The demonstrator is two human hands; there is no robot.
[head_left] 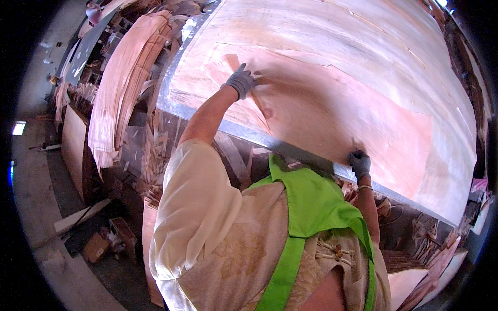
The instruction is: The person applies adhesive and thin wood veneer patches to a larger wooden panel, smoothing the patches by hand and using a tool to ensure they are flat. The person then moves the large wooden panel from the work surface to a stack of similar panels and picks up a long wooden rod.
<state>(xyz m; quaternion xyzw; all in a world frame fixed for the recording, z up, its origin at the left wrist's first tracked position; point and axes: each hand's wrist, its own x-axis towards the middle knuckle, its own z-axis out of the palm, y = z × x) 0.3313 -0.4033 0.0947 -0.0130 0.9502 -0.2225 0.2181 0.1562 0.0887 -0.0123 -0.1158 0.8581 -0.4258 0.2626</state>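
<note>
A large pale sheet (pixel 207 39) covers the metal-edged table (pixel 179 109) before me. On it lies a long pinkish wood veneer sheet (pixel 394 124), with a smaller veneer piece (pixel 244 111) at its left end. My left hand (pixel 239 84), in a grey glove, rests over the upper part of that left end, fingers stretched out and spread. At the near edge of the veneer sheet, by the table's front, is my right hand (pixel 359 163), in a dark glove. Its fingers are curled on the sheet's edge, partly lost in shadow.
A stack of curved veneer sheets (pixel 127 78) stands left of the table among wood scraps. Lower left are a leaning board (pixel 75 153) and a cardboard box (pixel 96 248). Broken veneer strips (pixel 430 236) lie below the table's right side. Another person (pixel 94 13) shows at the far upper left.
</note>
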